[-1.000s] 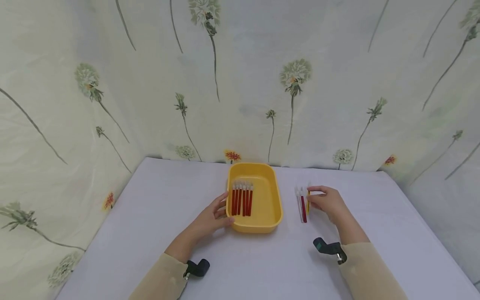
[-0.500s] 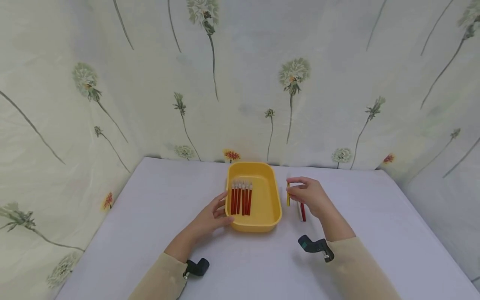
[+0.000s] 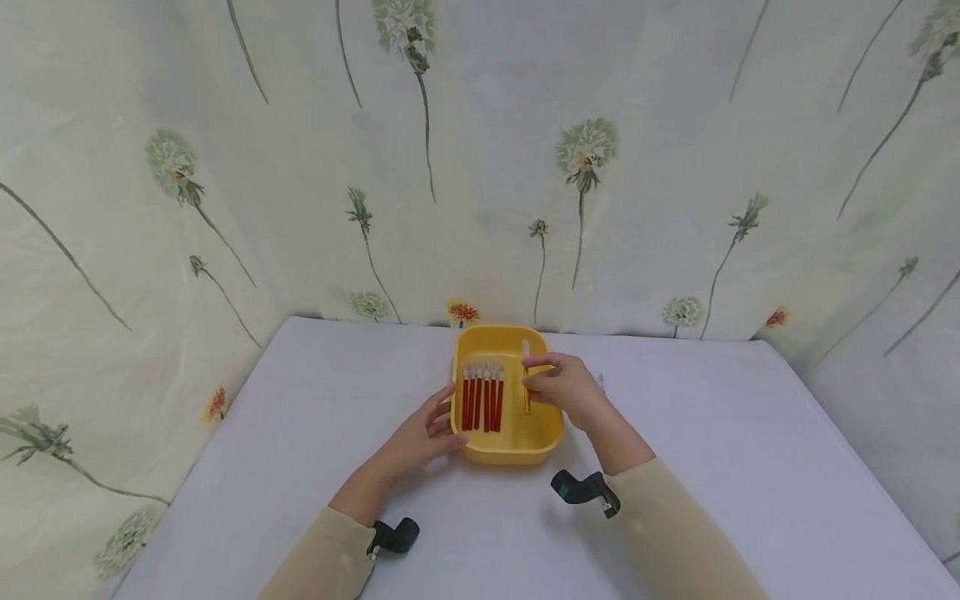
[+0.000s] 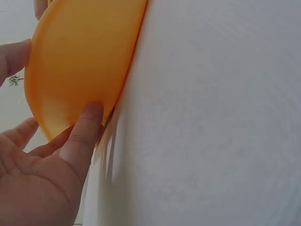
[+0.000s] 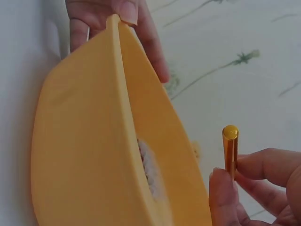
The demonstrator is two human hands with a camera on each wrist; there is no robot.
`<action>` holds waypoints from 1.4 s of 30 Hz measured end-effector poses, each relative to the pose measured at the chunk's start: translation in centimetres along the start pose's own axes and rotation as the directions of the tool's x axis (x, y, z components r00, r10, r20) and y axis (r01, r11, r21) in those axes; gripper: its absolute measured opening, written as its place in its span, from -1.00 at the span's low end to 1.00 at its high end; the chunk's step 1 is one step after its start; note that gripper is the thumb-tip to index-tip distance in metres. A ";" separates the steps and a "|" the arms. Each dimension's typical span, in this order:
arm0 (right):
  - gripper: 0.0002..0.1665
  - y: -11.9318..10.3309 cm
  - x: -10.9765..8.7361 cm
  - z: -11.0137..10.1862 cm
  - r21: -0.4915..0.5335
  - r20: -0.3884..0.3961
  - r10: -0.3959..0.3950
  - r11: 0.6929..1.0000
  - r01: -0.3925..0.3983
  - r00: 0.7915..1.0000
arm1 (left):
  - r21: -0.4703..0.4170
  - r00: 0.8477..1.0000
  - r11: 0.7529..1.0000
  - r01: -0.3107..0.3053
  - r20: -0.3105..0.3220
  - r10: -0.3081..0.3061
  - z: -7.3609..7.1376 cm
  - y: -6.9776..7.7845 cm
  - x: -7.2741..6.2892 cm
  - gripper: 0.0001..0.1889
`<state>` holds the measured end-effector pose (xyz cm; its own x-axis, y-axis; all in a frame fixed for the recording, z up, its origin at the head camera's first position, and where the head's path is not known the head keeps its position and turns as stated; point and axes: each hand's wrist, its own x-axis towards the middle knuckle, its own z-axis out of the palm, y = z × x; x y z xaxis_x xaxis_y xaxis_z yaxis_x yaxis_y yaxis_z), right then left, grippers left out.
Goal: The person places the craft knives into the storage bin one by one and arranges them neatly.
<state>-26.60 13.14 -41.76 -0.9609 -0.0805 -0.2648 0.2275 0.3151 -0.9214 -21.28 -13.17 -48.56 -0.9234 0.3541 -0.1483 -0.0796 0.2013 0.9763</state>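
Observation:
My right hand pinches a slim yellow pen-like stick with a clear, whitish tip, between thumb and fingers. It is held upright over the right half of a yellow plastic tray. In the right wrist view the stick's shiny round end faces the camera, beside the tray wall. Several red pen-like sticks with clear tips lie in a row on the tray's left side. My left hand holds the tray's near left corner, thumb over the rim and fingers along the outer wall.
Right of the tray, the pale tip of another stick shows past my right hand; my forearm hides what else lies there. A white cloth covers the table. A flower-printed backdrop rises behind its far edge.
My right hand has carried the yellow stick leftward from beside the other sticks on the table to above the tray's right half. The left hand and tray have stayed put.

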 end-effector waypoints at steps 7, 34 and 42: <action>-0.57 -0.1 0.2 1.5 -0.035 0.004 -0.027 0.999 0.028 1.000 | -0.005 1.000 1.000 -0.002 0.004 0.002 -0.1 -0.2 0.1 -0.03; -0.60 1.8 1.7 5.7 0.002 -0.145 -0.026 1.000 0.027 0.989 | 0.001 1.000 1.000 -0.020 0.006 0.020 0.2 0.1 -0.2 -0.05; -0.61 2.4 2.0 6.1 -0.003 -0.172 0.028 1.000 -0.029 0.985 | 0.026 1.000 0.999 -0.019 0.003 0.019 0.2 0.1 -0.2 -0.05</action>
<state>-26.99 7.95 -46.21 -0.9670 0.0925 -0.2373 0.2545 0.3197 -0.9127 -21.04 -13.07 -48.47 -0.9234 0.3609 -0.1304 -0.0522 0.2187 0.9744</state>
